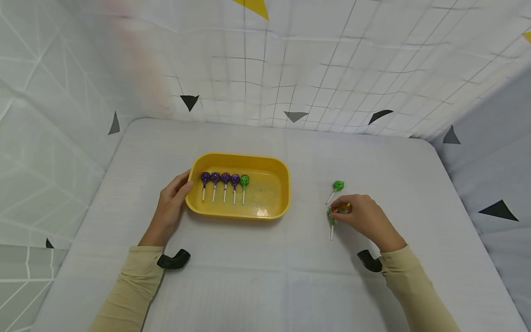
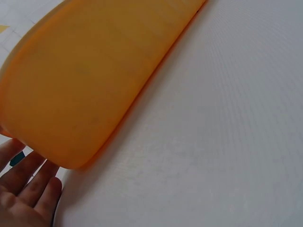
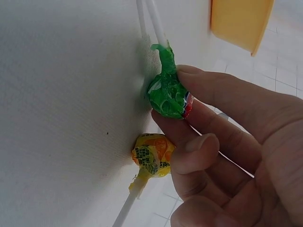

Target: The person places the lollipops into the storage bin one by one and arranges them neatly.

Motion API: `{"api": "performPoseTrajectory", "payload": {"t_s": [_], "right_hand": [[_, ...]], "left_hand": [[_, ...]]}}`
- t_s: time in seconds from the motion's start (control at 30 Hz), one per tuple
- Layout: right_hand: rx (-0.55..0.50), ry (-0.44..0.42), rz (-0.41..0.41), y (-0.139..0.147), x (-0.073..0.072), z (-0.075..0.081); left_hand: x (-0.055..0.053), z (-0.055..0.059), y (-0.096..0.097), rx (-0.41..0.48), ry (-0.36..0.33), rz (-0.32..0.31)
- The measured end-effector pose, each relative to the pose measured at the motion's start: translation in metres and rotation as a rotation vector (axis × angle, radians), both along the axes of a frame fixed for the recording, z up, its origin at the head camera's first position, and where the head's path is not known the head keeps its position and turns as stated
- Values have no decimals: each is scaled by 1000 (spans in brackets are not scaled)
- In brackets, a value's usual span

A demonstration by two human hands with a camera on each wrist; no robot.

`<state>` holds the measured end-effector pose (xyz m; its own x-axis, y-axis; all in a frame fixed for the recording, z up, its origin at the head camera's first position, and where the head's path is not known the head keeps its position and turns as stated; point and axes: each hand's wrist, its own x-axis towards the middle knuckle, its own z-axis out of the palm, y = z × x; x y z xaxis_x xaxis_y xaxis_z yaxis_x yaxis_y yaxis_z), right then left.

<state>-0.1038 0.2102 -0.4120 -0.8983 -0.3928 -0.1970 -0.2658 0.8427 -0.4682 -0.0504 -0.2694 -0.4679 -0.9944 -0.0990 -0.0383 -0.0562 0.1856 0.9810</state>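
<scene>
My right hand (image 1: 365, 219) pinches the wrapped head of a green lollipop (image 3: 168, 94) between thumb and fingers, close over the white table. In the right wrist view a yellow lollipop (image 3: 152, 153) is beside my curled fingers; the hand mostly hides it in the head view. Another green lollipop (image 1: 338, 185) lies just beyond the hand. My left hand (image 1: 168, 203) holds the left end of a yellow tray (image 1: 269, 161), thumb at the rim and fingers along the outer wall. Inside it, several purple lollipops (image 1: 225, 177) and one green lollipop (image 1: 244, 180) form a row, sticks toward me.
A white cloth covers the table (image 1: 249, 276). Patterned white curtains (image 1: 315, 69) hang behind it and at both sides. Black curved pieces (image 1: 174, 260) show at both wrists.
</scene>
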Motion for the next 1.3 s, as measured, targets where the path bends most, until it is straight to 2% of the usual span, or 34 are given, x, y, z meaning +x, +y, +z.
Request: {"api": "performPoseTrajectory", "payload": {"t_s": [0.7,1.3], "right_hand": [[-3,10,-6,-4,-1,-3],[15,-21,-11,-21,-9,6]], "left_hand": [[0,-1,-1,-5,0,-1],[0,-1,0,3,1,2]]}}
